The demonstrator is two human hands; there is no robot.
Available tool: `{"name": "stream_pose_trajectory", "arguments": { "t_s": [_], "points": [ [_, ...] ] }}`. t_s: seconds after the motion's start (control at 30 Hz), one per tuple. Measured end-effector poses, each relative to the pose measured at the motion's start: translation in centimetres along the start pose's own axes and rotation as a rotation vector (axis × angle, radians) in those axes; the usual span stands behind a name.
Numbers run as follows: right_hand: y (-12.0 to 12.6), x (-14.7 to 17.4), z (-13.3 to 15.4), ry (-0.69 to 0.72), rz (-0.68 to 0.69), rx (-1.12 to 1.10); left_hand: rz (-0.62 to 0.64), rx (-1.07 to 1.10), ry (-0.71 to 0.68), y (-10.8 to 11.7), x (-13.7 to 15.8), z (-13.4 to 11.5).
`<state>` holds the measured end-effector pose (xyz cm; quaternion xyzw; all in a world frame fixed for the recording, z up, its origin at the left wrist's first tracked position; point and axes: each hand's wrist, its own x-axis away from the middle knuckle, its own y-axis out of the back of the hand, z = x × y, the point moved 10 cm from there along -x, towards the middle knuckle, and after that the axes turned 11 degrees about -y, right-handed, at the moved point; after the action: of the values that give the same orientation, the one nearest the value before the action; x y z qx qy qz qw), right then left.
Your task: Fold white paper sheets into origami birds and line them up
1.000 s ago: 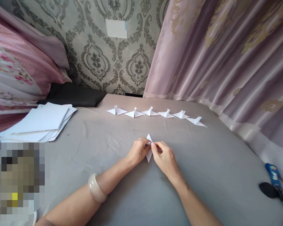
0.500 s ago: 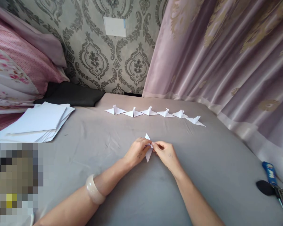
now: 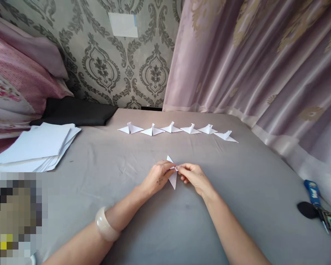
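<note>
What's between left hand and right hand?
Folded paper, seen in the head view: left hand grips it, right hand pinches its near-right tip.

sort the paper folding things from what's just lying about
Belongs:
folded white paper piece, in left hand and right hand
six white winged paper figures, likely
stacked white rectangular paper sheets, likely

Apparently lying about:
flat black fabric-like item
black oval object
blue oblong tag

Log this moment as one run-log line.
left hand: grips folded paper; right hand: pinches its end; beyond: row of six paper birds; at left: white sheets
</note>
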<state>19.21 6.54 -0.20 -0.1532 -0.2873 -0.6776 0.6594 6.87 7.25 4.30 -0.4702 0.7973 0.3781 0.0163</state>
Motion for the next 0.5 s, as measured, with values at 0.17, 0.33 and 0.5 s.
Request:
{"name": "stream_pose_trajectory", "arguments": {
  "t_s": [0.17, 0.33, 0.5],
  "points": [
    [-0.2, -0.3, -0.7, -0.052, 0.036, -0.040, -0.021, 0.022, 0.025, 0.1, -0.1, 0.5],
    [-0.3, -0.6, -1.2, -0.073, 0.091, -0.052, -0.066, 0.065, 0.027, 0.4, -0.3, 0.7],
    [0.0, -0.9, -1.4, -0.044, 0.092, -0.011, -0.076, 0.073, 0.021, 0.5, -0.4, 0.4]
  ]
}}
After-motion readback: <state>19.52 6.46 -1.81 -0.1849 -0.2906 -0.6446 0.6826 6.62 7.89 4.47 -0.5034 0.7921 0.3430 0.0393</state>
